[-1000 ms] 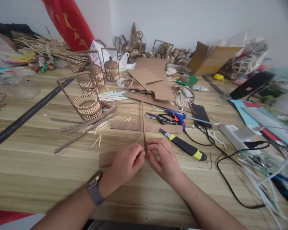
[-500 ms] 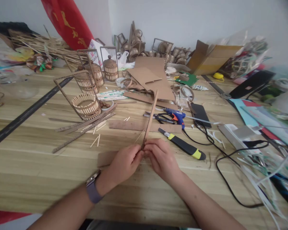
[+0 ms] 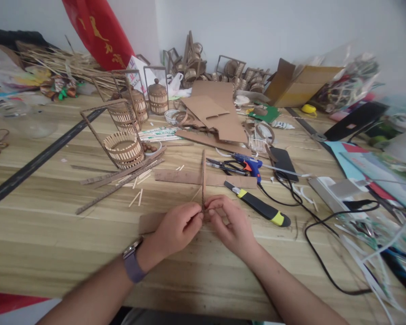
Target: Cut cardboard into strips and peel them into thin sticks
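Note:
Both my hands meet at the middle of the wooden table point(image 3: 54, 234), pinching the near end of a thin brown cardboard strip point(image 3: 203, 178). The strip points straight away from me, seen edge-on. My left hand point(image 3: 176, 228), a watch on its wrist, has its fingers closed on the strip from the left. From the right, my right hand point(image 3: 228, 223) pinches the same end. A flat cardboard piece point(image 3: 150, 222) lies under my left hand. Another flat cardboard strip point(image 3: 179, 177) lies across the table just beyond.
A yellow-and-black utility knife point(image 3: 260, 206), a blue glue gun point(image 3: 250, 163), scissors point(image 3: 223, 167) and a black cable point(image 3: 311, 230) lie to the right. Small woven baskets in cardboard frames point(image 3: 123, 146) stand to the left. Cardboard sheets point(image 3: 216, 113), a box point(image 3: 297, 85) and clutter fill the back.
The strip leaned to the right half a second ago; now it points straight away again, as it did one second ago. Both hands stayed pinched on its near end.

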{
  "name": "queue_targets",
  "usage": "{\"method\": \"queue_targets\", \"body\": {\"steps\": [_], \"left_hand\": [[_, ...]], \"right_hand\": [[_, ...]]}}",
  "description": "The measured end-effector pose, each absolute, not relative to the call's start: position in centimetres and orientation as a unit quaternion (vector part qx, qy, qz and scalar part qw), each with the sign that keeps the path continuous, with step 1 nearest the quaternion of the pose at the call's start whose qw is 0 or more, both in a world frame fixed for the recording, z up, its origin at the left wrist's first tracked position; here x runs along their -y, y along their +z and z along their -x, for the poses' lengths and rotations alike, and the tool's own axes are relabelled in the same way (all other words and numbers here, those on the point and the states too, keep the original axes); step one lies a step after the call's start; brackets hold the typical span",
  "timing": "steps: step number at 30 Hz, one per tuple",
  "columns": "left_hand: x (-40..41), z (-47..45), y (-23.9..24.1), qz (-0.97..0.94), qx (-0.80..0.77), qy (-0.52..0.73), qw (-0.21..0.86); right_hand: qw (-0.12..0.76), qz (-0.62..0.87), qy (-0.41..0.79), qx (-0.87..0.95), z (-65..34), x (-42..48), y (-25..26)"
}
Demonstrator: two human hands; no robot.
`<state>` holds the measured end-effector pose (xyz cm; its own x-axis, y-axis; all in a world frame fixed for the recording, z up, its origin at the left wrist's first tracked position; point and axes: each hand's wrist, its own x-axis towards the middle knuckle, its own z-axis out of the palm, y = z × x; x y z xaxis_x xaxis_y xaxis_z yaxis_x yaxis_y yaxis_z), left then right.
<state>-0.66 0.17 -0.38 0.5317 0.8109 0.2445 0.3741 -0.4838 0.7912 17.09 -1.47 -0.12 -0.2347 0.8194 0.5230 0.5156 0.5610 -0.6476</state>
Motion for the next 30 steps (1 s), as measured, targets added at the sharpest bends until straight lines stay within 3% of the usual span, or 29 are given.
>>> {"method": "queue_targets", "body": {"steps": [4, 17, 22, 30], "left_hand": [[-0.3, 0.9, -0.2, -0.812, -0.344, 0.313, 0.354], [0.1, 0.7, -0.2, -0.761, -0.454, 0.308, 0.348], [0.3, 0.6, -0.3, -0.765, -0.461, 0.312, 0.324], [-0.1, 0.3, -0.2, -0.676, -0.495, 0.299, 0.457]], "right_hand": [[0.462, 0.452, 0.228, 0.728, -17.1, 1.4, -0.1], [0.453, 0.413, 0.112, 0.782, -16.9, 1.5, -0.5], [0.454, 0.424, 0.145, 0.770, -16.6, 1.7, -0.9], [0.448, 0.449, 0.150, 0.758, -16.2, 2.1, -1.7]]}}
